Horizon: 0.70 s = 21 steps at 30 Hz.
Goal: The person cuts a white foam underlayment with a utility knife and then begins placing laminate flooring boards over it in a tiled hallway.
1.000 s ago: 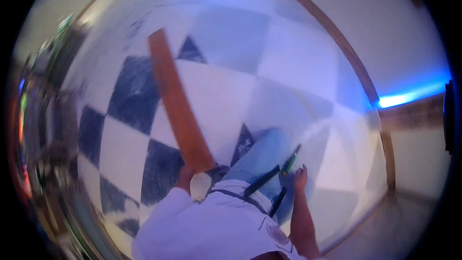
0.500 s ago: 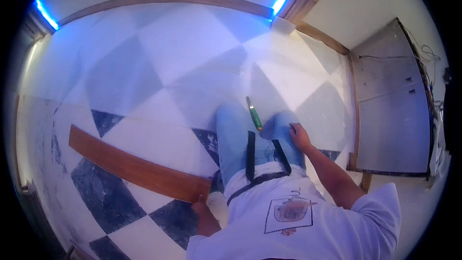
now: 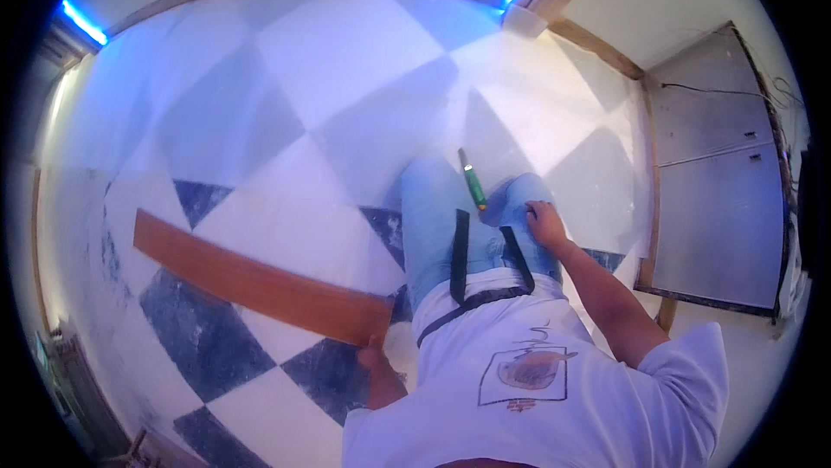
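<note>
My left hand [image 3: 379, 366] is down at my left side, gripping the near end of a long brown wooden plank [image 3: 260, 282]. The plank stretches away to the left over the checkered floor [image 3: 338, 61]. My right hand [image 3: 545, 222] lies with curled fingers on my right thigh, against light blue jeans [image 3: 433, 225]. A slim green-handled tool [image 3: 473, 180] points away from me just left of that hand, between my legs. I cannot tell whether the hand holds it. Black straps hang down over my thighs.
The floor has large white and dark blue diamond tiles with a wooden skirting along the walls. Blue light strips [image 3: 84, 22] glow at the far corners. Grey cabinet doors [image 3: 723, 208] stand at the right, and a wooden frame sits at the lower left.
My view swung round a second ago, from the plank pointing away to it lying to my left. Over the last half second hands, plank and tool have stayed put.
</note>
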{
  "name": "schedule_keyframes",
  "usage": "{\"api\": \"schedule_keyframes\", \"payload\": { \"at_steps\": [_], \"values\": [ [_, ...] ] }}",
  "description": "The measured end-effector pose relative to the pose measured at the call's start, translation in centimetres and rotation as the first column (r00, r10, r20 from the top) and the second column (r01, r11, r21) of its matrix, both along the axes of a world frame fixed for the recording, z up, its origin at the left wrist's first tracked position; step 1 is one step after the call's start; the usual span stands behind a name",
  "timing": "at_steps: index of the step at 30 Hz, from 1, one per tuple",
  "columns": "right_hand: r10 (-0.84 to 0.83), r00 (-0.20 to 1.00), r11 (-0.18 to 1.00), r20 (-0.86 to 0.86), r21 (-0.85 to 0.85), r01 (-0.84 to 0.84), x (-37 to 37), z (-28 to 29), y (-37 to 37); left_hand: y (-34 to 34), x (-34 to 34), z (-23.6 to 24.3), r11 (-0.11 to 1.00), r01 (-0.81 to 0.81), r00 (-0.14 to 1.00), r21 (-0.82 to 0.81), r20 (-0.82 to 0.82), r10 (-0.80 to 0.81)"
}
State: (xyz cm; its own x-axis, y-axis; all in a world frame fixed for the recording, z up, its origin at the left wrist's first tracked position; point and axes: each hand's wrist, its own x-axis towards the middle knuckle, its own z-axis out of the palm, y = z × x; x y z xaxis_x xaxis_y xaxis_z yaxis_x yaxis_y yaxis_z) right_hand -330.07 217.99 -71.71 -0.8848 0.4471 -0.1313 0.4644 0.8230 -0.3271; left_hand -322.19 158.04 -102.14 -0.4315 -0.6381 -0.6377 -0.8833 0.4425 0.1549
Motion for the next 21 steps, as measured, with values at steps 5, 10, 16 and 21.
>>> {"api": "schedule_keyframes", "payload": {
  "at_steps": [5,10,16,21],
  "values": [
    [-0.043,0.999,0.999,-0.001,-0.020,0.043,2.1,-1.8,0.9,0.9,0.0,8.3,0.825,-0.176,0.938,0.538,-0.163,0.306],
    [-0.001,1.000,1.000,-0.011,-0.004,0.001,1.1,-3.3,1.6,-2.7,0.5,10.6,0.620,-0.332,0.891,0.711,0.021,0.453],
    [-0.155,0.985,0.842,-0.074,-0.532,0.092,-4.9,0.7,-5.9,2.8,-5.0,21.7,0.238,-0.229,0.850,0.944,0.075,0.521],
    [0.142,0.986,0.577,-0.082,-0.803,-0.150,-9.7,6.6,-14.7,11.6,-13.9,32.7,-0.017,-0.058,0.813,0.998,0.057,0.579]
  ]
}}
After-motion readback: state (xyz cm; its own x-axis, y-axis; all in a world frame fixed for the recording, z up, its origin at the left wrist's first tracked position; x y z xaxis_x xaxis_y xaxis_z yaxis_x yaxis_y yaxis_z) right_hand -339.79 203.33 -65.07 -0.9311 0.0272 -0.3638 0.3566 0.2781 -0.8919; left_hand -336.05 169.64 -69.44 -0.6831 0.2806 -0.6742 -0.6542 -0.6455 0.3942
